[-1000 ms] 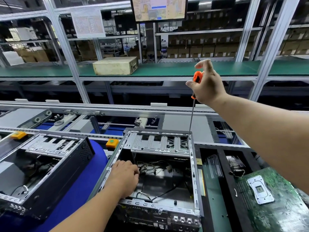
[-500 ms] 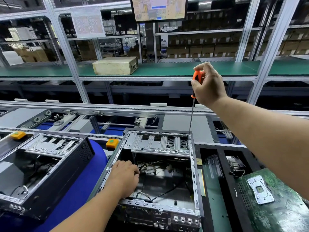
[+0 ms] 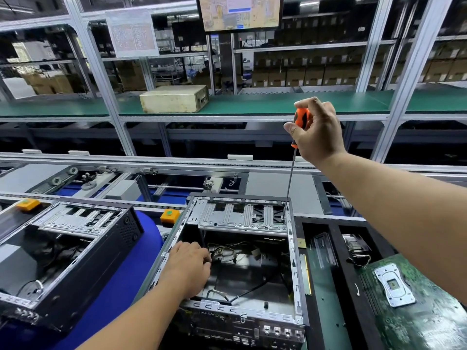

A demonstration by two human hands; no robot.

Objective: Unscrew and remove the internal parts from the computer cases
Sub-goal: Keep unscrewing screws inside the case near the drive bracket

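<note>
Orange-handled screwdriver [image 3: 300, 120] is gripped by the right hand [image 3: 317, 131], its tip set at the drive bracket [image 3: 242, 218] of the open computer case [image 3: 237, 261] on the bench. The case's left wall is held by the left hand [image 3: 188, 267], fingers curled over its edge. A screw appears to be mid-removal; lifting the bracket out likely follows.

head cam | your eye height, facing forward-down | close over open computer case [image 3: 242, 248] | shelving [image 3: 252, 104] behind
</note>
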